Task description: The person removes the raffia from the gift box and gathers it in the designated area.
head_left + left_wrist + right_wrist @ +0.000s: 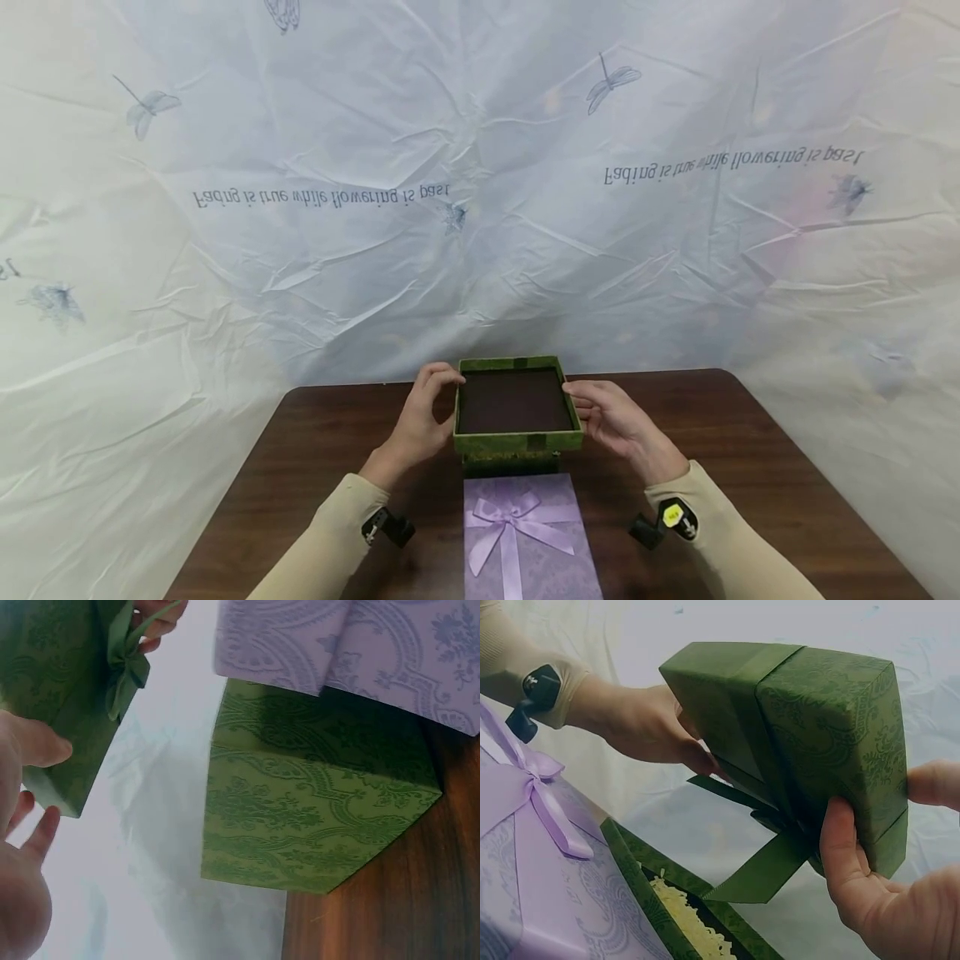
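Note:
A green patterned box lid is held up between both hands, its dark inside facing the head camera. My left hand grips the lid's left side, thumb and fingers on opposite faces. On the right side, my right hand pinches the wall between thumb and fingers. A green ribbon bow hangs on the lid's outer face in the right wrist view. Below the lid stands the matching green box base, with pale shredded filler inside it.
A lavender box with a lilac ribbon bow stands directly in front of the green base, on the near side. Both are on a dark wooden table. A white printed cloth hangs behind and at the sides.

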The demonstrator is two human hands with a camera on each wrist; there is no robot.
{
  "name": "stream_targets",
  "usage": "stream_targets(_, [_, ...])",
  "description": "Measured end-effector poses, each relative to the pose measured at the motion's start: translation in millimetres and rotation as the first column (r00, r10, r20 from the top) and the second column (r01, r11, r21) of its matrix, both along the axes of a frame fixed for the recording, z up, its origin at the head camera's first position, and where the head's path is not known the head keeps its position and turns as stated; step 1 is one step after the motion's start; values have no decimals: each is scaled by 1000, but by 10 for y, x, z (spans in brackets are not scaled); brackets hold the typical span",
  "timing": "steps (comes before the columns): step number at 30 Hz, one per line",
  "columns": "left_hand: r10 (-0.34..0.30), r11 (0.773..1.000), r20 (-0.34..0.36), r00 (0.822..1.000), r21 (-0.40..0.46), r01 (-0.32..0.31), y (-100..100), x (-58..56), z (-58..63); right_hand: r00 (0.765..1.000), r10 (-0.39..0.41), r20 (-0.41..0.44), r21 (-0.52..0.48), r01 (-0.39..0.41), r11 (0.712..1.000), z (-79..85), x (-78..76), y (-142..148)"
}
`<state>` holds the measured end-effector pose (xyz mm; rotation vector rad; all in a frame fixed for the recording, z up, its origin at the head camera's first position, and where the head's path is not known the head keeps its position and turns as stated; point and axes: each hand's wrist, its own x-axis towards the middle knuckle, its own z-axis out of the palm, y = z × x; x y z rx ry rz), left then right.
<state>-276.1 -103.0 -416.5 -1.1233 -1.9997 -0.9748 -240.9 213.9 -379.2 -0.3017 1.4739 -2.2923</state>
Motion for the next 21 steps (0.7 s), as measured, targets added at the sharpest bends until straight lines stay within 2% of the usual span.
stream_targets(3, [-3, 1000, 136, 991, -9, 4, -35, 24, 6, 1000, -1, -5, -7, 1, 1000, 2, -3, 12])
stream_targets(5, [-38, 999, 258, 965, 15, 36, -55, 45, 17, 1000, -2, -10, -8, 1, 1000, 6, -5, 23])
stream_targets(6, [-53, 998, 330, 943, 33, 44, -66, 56, 26, 1000, -3, -14, -6, 3, 1000, 9, -6, 29])
stream_targets(7, [-71, 997, 404, 912, 59, 52, -74, 70, 39, 1000, -4, -19, -4, 4, 1000, 13, -7, 32])
stream_targets(8, [-92, 994, 478, 874, 89, 56, -80, 84, 57, 1000, -6, -24, -1, 6, 1000, 18, -6, 36])
stream_targets(9, [-117, 991, 554, 824, 123, 58, -85, 98, 77, 1000, -9, -26, 2, 9, 1000, 23, -4, 40])
stream_targets(10, [-148, 985, 631, 761, 166, 54, -90, 111, 100, 1000, -10, -29, 3, 10, 1000, 28, -2, 44])
stream_targets(12, [-214, 968, 757, 617, 249, 31, -100, 133, 139, 999, -15, -30, 4, 15, 1000, 37, 3, 49])
stream_targets(13, [-258, 956, 801, 541, 294, 20, -103, 143, 155, 999, -16, -31, 2, 16, 1000, 40, 6, 51])
stream_targets(15, [-340, 927, 850, 402, 374, -5, -110, 163, 180, 999, -17, -30, 1, 17, 1000, 44, 13, 56])
stream_targets(16, [-376, 914, 859, 347, 406, -16, -113, 173, 187, 999, -17, -30, 1, 17, 1000, 44, 15, 57])
stream_targets(18, [-438, 889, 856, 274, 458, -10, -112, 192, 200, 999, -15, -34, 2, 15, 1000, 41, 16, 59])
stream_targets(21, [-526, 846, 829, 191, 534, 11, -101, 219, 216, 999, -14, -39, 7, 14, 1000, 35, 17, 63])
